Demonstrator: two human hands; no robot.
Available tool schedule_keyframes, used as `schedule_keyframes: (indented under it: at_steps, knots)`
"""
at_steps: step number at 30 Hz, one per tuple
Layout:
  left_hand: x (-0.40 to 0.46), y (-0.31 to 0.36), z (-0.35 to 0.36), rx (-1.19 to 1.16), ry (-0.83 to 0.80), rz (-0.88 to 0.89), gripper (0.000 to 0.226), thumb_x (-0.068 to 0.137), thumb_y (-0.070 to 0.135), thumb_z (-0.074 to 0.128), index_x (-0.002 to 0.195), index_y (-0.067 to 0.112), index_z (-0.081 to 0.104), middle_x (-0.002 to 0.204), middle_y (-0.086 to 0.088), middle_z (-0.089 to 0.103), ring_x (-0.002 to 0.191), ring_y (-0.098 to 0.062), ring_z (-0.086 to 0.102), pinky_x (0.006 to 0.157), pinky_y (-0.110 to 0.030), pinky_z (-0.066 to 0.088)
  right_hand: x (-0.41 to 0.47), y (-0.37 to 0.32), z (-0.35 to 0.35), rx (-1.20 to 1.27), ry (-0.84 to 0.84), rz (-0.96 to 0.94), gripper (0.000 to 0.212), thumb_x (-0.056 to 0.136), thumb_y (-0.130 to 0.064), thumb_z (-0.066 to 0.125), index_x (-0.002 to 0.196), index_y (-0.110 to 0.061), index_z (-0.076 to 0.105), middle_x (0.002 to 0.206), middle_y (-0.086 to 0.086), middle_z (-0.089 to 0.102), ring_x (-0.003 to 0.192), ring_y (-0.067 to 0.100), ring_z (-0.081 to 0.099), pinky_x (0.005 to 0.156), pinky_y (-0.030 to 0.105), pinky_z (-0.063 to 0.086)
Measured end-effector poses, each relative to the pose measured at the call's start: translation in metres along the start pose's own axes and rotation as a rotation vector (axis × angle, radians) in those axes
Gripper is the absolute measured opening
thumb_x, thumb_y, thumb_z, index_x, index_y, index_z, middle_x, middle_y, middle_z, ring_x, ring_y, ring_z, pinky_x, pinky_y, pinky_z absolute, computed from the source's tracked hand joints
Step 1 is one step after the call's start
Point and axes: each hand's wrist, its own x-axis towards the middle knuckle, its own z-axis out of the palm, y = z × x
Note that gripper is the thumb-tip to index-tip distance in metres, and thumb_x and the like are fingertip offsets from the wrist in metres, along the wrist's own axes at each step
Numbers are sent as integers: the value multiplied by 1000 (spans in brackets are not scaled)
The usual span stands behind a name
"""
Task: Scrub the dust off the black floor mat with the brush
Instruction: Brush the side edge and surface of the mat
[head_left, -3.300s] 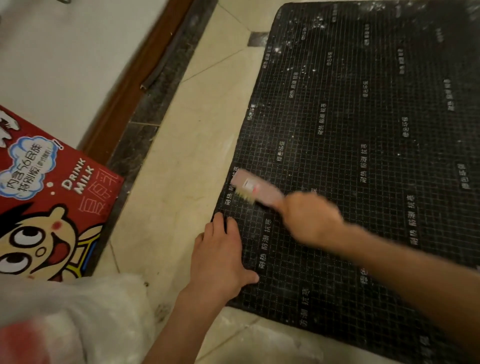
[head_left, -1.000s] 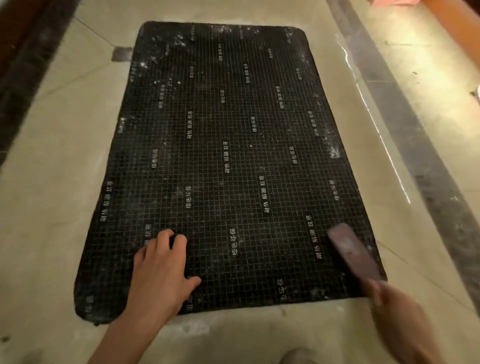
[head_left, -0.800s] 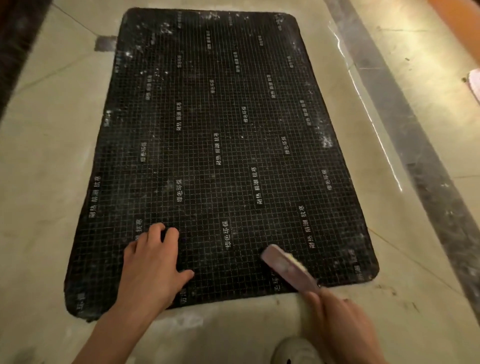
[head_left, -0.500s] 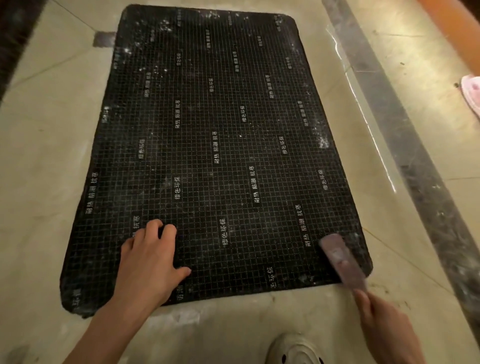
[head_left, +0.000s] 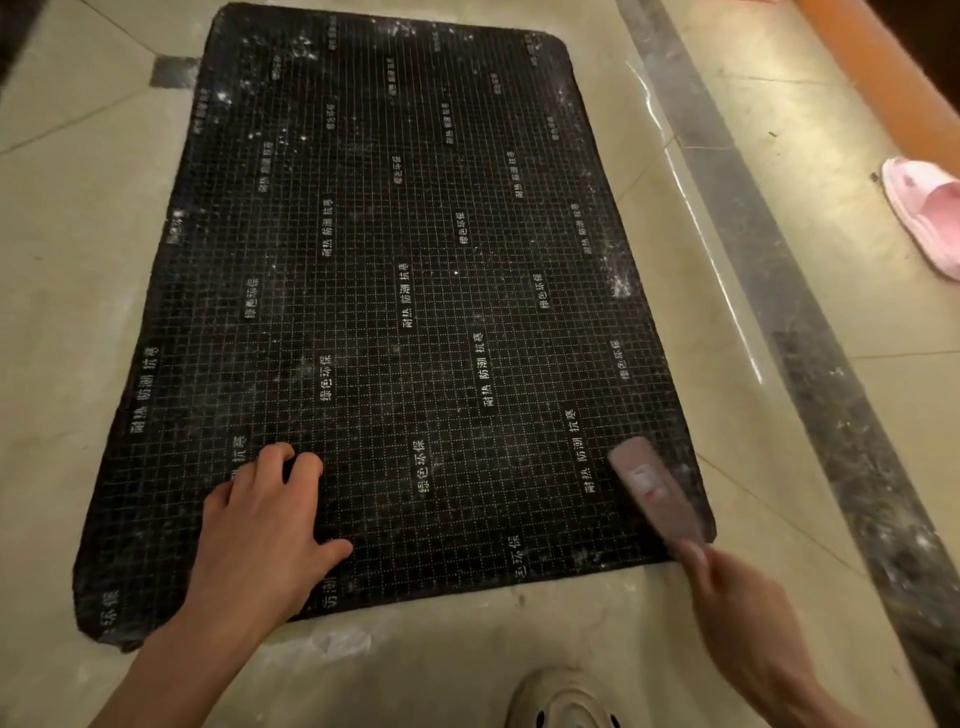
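The black floor mat (head_left: 395, 291), printed with a fine white grid and small white text labels, lies flat on the beige tile floor. White dust specks show along its far edge and right side. My left hand (head_left: 260, 540) presses on the mat's near left part, with its fingers spread. My right hand (head_left: 748, 613) grips the handle of a pinkish brush (head_left: 652, 488). The brush head lies on the mat's near right corner.
A pale clog shoe (head_left: 563, 701) shows at the bottom edge near the mat. A pink slipper (head_left: 924, 213) lies on the floor at the right. A dark marble strip (head_left: 810, 332) runs along the mat's right side, with an orange-brown baseboard (head_left: 883, 93) beyond. White dust lies on the tiles by the mat's near edge.
The brush swept from the mat's near right corner toward the near middle and back to the right corner. My left hand stayed pressed on the near left part.
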Motion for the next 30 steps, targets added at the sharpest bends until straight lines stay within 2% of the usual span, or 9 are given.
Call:
schedule_keyframes:
  at_steps: [2,4,7,11,14,19,24,27,30]
  knots:
    - [0,-1,1,-4,8,-1,80,72,62,77,135,27,42,148,-2,32,134,-22,38,113,-48,33,12,2,7,-43,-43,-20,46,100,-47,39,76,-19,67,75,8,72,67,27,66,59,38,49]
    - [1,-1,1,0,1,-1,80,71,62,77,135,27,43,147,-1,32,133,-22,39,112,-48,34,43,16,-5,-18,11,31,55,99,-50,32,93,-16,74,88,17,75,70,32,65,60,35,46]
    - [2,1,-1,2,5,1,81,71,63,77,135,28,42,146,-1,32,132,-21,39,112,-47,34,63,24,-32,-44,131,-21,42,103,-41,40,116,-18,73,94,16,76,65,26,62,59,36,48]
    - [3,1,-3,-21,0,-8,82,69,63,78,135,28,43,146,0,32,133,-21,38,113,-47,34,23,18,1,-89,34,-164,37,101,-43,42,95,-24,73,86,5,76,74,26,69,60,37,48]
    - [2,-1,1,-37,2,-11,82,69,60,80,135,26,44,147,-2,32,134,-24,37,112,-49,33,10,36,17,-169,-11,-151,46,95,-54,34,97,-29,73,88,4,76,85,29,70,62,37,47]
    - [4,-2,1,-50,-5,-4,81,69,59,81,133,25,44,142,-2,33,130,-25,38,111,-49,34,-5,23,13,-52,-40,-150,36,100,-39,45,78,-21,67,76,5,73,72,28,68,55,35,42]
    - [6,-2,3,-33,-10,-16,83,67,58,82,133,23,44,144,-5,34,131,-28,38,110,-52,35,-35,-48,36,-61,-338,-443,46,101,-53,33,88,-24,67,71,-9,66,57,6,57,52,19,44]
    - [5,-4,3,-26,-12,-9,84,68,60,81,134,23,44,145,-5,33,132,-28,38,110,-52,35,-11,-4,16,-62,-364,-409,60,92,-69,23,78,-29,66,67,-10,67,59,6,61,51,15,41]
    - [4,-5,3,-29,-7,-2,83,69,60,81,134,24,43,145,-4,32,132,-27,38,111,-52,34,17,56,-18,-52,-305,-284,93,70,-95,9,71,-23,67,53,-13,59,49,5,55,53,26,43]
